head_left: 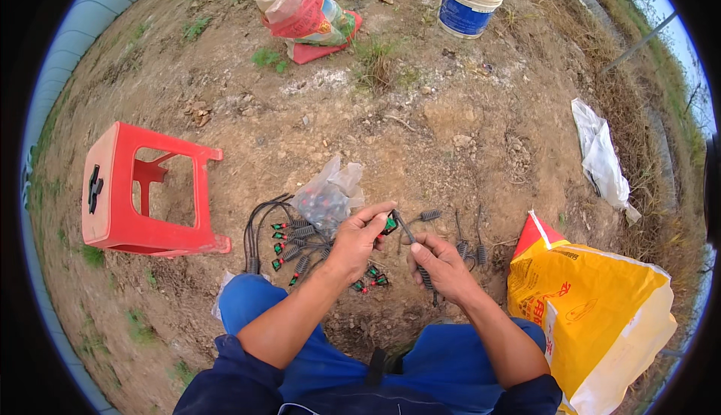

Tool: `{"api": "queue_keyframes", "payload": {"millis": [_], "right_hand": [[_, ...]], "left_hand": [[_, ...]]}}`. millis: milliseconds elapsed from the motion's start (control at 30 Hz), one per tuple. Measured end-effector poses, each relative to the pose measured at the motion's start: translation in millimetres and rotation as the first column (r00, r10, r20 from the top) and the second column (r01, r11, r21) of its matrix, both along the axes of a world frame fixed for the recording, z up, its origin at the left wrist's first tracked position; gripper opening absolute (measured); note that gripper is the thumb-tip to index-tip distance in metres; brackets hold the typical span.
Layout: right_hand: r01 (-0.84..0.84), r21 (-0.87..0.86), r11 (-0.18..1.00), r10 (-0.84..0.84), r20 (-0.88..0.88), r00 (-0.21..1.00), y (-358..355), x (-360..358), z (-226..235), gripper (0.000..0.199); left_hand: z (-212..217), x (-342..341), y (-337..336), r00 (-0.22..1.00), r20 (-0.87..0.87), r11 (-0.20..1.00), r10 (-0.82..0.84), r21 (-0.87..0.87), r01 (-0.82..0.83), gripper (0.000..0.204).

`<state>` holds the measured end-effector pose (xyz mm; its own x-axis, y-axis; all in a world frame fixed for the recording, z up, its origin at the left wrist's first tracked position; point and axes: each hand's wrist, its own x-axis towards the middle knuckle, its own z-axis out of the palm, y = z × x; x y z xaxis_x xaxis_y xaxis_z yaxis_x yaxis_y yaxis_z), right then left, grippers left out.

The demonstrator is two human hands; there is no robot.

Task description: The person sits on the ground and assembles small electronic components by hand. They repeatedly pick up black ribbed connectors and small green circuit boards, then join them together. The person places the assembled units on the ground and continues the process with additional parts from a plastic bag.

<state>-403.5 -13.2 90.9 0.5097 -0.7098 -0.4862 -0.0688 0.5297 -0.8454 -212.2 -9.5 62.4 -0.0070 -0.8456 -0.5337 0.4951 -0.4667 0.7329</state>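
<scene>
My left hand (356,241) is closed, thumb and fingers pinching a small green-and-black sprinkler head (390,225) at the end of a thin black tube (404,229). My right hand (443,266) is closed around the same tube just below, near a dark ribbed weight (425,277) that hangs under the fingers. On the soil left of my left hand lie several like assemblies (291,244) with green, red and black heads and grey ribbed weights. A clear plastic bag (324,199) of small parts sits just beyond them. More ribbed weights (471,252) lie beyond my right hand.
At the left stands a red plastic stool (154,242) with a black object (95,188) on it. A yellow sack (593,302) lies close at the right, with a white bag (601,152) beyond. A red woven sack (300,17) and a white-and-blue bucket (466,18) stand at the back.
</scene>
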Motion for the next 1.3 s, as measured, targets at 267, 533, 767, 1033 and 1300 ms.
{"api": "queue_keyframes", "payload": {"millis": [267,533,767,1033,1300], "right_hand": [[0.054,0.101,0.993,-0.052,-0.019,0.998,-1,1,4,0.042],[0.079,0.121,0.99,-0.078,-0.014,0.997,0,0,9,0.048],[0.083,0.242,0.967,-0.102,0.065,0.993,-8,-4,14,0.049],[0.106,0.044,0.993,-0.11,0.113,0.988,-7,-1,15,0.032],[0.025,-0.307,0.951,-0.058,-0.099,0.993,0,5,19,0.023]], "left_hand": [[8,-10,9,0.98,0.12,0.978,-0.16,-0.118,0.174,0.032],[9,-10,12,0.768,0.58,0.84,-0.273,-0.245,0.484,0.036],[18,-1,6,0.934,0.241,0.939,-0.264,-0.159,0.306,0.03],[13,10,-5,0.955,-0.287,0.997,0.071,-0.006,-0.075,0.027],[10,12,-8,0.947,-0.299,0.991,0.113,-0.032,-0.129,0.011]]}}
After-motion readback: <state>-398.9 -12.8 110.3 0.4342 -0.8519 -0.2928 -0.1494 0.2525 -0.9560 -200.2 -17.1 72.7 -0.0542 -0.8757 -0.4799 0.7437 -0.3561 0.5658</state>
